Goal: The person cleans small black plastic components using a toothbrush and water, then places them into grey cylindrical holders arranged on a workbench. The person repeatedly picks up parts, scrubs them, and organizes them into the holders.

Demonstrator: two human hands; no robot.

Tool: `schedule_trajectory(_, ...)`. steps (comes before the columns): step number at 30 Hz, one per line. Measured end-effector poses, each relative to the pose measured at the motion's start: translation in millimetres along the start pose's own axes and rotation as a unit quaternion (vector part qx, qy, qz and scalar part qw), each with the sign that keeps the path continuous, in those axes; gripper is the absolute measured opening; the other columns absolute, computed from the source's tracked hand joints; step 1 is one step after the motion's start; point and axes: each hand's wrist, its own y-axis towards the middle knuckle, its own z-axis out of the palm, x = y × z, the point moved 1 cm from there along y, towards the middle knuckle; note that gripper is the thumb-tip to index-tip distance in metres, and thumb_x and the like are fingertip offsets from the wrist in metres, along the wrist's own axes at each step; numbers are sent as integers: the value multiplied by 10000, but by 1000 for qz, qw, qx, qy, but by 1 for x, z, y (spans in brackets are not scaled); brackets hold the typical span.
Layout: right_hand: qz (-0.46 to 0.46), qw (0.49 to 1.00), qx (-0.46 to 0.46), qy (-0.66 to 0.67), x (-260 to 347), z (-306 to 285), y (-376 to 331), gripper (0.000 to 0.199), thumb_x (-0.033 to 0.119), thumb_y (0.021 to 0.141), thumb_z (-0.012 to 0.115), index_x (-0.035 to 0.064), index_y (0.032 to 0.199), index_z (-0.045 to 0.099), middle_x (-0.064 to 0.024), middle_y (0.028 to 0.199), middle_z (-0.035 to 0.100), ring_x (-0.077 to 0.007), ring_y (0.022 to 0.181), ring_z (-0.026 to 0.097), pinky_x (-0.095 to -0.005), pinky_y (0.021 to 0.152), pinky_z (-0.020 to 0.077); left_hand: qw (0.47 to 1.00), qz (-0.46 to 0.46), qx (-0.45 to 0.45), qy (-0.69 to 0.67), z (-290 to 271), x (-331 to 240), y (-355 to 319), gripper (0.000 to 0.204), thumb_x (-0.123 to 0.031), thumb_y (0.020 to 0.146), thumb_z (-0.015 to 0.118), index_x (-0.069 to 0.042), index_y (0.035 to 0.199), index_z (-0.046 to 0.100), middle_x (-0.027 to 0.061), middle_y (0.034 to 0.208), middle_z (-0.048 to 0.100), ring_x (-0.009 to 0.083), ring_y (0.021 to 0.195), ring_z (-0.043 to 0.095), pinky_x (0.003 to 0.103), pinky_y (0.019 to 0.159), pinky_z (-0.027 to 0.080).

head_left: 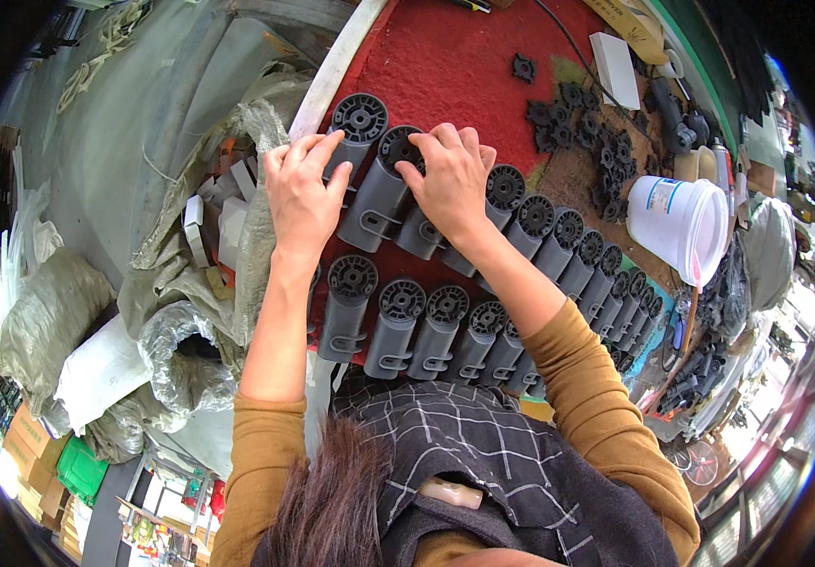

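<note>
Two rows of grey plastic cylinders with black ribbed end caps lie side by side on a red table (445, 66). My left hand (303, 194) rests with spread fingers on the leftmost cylinder (352, 132) of the far row. My right hand (450, 180) presses its fingers on the black cap of the neighbouring cylinder (381, 194) and covers the one beside it. The near row of cylinders (398, 326) lies just below my forearms, untouched.
A white bucket (677, 222) stands at the right of the table. Loose black caps (587, 118) are scattered at the far right beside a small white box (615, 68). Open sacks of parts (223, 213) and plastic bags (176, 345) sit to the left of the table.
</note>
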Motion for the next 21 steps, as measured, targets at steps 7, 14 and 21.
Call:
schedule_trajectory(7, 10, 999, 26, -43, 3, 2, 7, 280, 273, 705, 771, 131, 938, 708, -5, 958, 595, -222, 973, 512, -400, 808, 355, 1000, -2, 6, 11, 3, 3, -2, 384, -162, 754, 744, -145, 1134, 690, 36, 1109, 642, 276, 1026, 491, 389, 954, 399)
schedule_trajectory(14, -7, 995, -84, 52, -15, -21, -13, 296, 300, 717, 754, 132, 943, 662, -33, 955, 585, -236, 987, 519, -418, 812, 380, 998, -1, 10, 55, 0, -5, 0, 390, -222, 793, 727, -172, 1176, 678, 79, 1214, 594, 277, 1141, 477, 410, 1024, 325)
schedule_trajectory(21, 152, 974, -131, -109, -169, -74, -12, 226, 266, 781, 719, 149, 974, 707, -33, 1000, 608, -256, 995, 538, -434, 810, 396, 982, 105, 86, -132, 79, -100, 47, 204, -185, 825, 691, -109, 1012, 726, 86, 1039, 660, 289, 1041, 563, 389, 912, 418)
